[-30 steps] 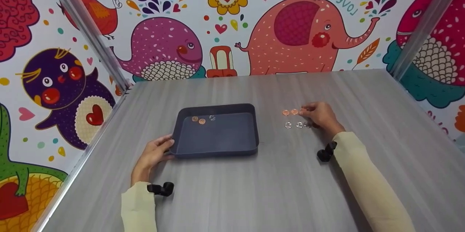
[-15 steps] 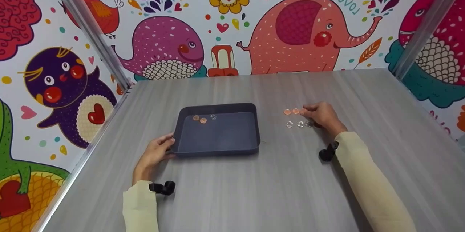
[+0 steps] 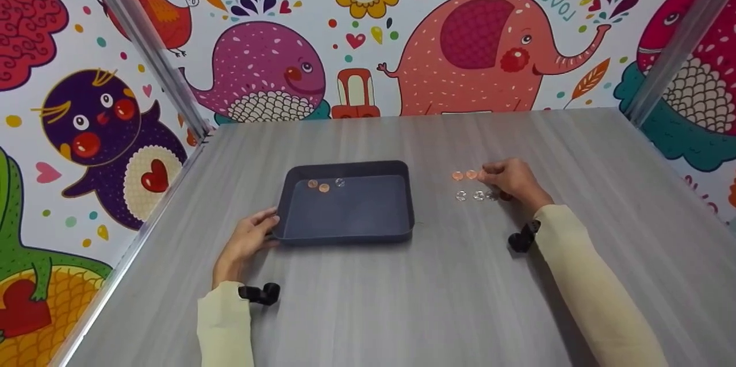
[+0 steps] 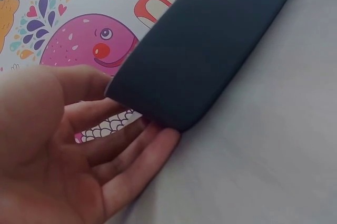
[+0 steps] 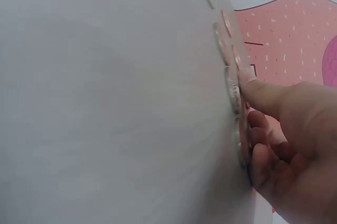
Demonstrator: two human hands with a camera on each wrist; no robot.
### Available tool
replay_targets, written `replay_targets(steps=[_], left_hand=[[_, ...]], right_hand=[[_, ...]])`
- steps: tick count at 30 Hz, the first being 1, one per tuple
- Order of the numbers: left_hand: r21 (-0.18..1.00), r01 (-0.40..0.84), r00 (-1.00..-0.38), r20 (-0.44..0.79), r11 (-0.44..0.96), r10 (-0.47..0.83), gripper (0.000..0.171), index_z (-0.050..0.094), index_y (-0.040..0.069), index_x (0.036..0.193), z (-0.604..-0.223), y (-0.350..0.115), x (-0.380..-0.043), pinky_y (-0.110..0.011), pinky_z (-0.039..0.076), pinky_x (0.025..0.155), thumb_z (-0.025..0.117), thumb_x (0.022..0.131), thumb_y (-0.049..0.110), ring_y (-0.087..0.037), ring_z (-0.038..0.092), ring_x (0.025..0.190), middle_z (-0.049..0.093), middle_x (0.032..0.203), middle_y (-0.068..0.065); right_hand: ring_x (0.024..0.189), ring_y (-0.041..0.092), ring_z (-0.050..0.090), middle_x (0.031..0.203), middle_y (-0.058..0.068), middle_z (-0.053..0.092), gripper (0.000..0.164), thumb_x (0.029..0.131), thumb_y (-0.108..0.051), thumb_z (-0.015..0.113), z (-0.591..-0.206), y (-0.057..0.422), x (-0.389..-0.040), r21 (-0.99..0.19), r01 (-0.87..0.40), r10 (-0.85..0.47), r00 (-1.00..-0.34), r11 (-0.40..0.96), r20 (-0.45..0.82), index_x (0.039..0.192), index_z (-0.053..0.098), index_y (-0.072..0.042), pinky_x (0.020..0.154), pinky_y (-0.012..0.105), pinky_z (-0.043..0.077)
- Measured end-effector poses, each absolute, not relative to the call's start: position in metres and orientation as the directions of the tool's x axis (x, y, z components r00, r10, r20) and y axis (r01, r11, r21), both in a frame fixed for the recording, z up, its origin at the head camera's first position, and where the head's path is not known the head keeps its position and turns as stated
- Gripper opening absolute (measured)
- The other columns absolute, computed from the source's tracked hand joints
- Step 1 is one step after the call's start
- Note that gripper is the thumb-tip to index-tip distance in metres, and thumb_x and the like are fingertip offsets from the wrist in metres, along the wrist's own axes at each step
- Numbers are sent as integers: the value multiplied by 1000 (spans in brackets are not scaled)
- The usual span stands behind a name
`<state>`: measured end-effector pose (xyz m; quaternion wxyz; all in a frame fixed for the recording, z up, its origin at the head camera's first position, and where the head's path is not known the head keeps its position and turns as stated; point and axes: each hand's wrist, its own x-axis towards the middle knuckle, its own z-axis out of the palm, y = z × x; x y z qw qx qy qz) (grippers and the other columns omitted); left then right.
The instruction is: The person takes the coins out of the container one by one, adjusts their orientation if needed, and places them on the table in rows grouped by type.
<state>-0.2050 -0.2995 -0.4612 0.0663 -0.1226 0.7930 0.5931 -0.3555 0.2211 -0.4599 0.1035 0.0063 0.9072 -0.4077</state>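
My left hand (image 3: 247, 237) holds the left side of a dark grey rectangular tray (image 3: 351, 214); in the left wrist view its fingers (image 4: 145, 163) lie at the tray's lower corner. Two copper coins (image 3: 324, 188) and a silver coin (image 3: 340, 182) lie toward the back of the tray. On the table to the right, my right hand (image 3: 514, 179) pinches a copper coin (image 3: 481, 174), mostly hidden, at the end of a short copper row (image 3: 464, 175). Below runs a row of silver coins (image 3: 461, 196), with a darker brownish coin (image 3: 505, 197) under the hand.
The grey wood-grain table (image 3: 368, 304) reaches back to a wall with printed cartoon animals (image 3: 471, 62). Metal posts (image 3: 152, 39) stand at its left and right corners. A small black camera (image 3: 261, 294) sits on each wrist.
The head view has shifted slightly. Both hands keep nearly the same places by the tray and coins; the brownish coin under the right hand now shows more.
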Motion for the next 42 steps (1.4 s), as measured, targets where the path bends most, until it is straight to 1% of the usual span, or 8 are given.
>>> replay_targets(steps=[5,10,15,20,24,31,37,42], left_hand=[[922,-282,-959,-263,265,-105,51,36,-1,153,-460,-299,-206,-31,59,90,45,107,16,-30,61,123,43,151,-32],[914,-285,-958,-267,288,-101,51,34,-2,154,-460,-300,-205,-33,59,93,45,107,17,-38,55,131,41,152,-33],[912,-273,-962,-257,305,-91,53,33,-4,154,-459,-301,-205,-35,59,94,45,107,18,-41,52,134,39,152,-34],[914,-278,-960,-257,294,-108,52,34,-3,154,-460,-302,-205,-35,59,94,45,107,16,-38,56,130,44,149,-33],[913,-281,-959,-262,294,-105,52,33,-3,154,-461,-301,-205,-37,58,96,45,107,15,-40,53,133,42,151,-32],[919,-274,-962,-255,284,-101,52,34,-3,154,-461,-301,-206,-36,58,96,46,106,15,-38,54,132,43,151,-32],[925,-274,-961,-258,263,-97,53,34,-2,154,-461,-302,-206,-36,58,95,48,106,15,-38,55,131,43,151,-31],[930,-265,-964,-251,254,-87,52,34,-3,154,-461,-301,-206,-38,58,97,49,106,13,-42,50,136,39,154,-31]], right_hand=[[72,20,51,139,20,61,59,91,-34,75,-451,218,-358,-743,125,-62,-974,657,-219,142,58,-8,56,27,48],[88,24,55,126,20,65,52,92,-29,74,-439,205,-358,-774,67,-59,-989,630,-133,137,61,-5,62,24,48],[101,29,59,124,19,68,45,93,-30,73,-426,188,-357,-803,-41,-114,-993,595,-33,130,67,-4,66,20,47],[103,31,60,118,16,68,41,97,-35,68,-418,166,-356,-815,-85,-162,-987,573,-12,127,69,-7,75,29,55],[106,33,63,118,16,68,39,97,-34,67,-412,144,-353,-836,-98,-180,-984,540,-1,125,69,-7,82,38,58],[104,25,63,118,16,70,38,96,-28,69,-404,107,-347,-863,-112,-222,-975,493,-1,127,69,-6,78,36,58],[108,32,64,118,16,70,35,97,-23,68,-398,77,-344,-860,-102,-264,-964,500,-39,127,68,-6,79,42,59],[105,33,65,117,16,70,34,96,-20,69,-399,51,-345,-853,-116,-295,-954,509,-47,126,69,-6,71,34,59]])
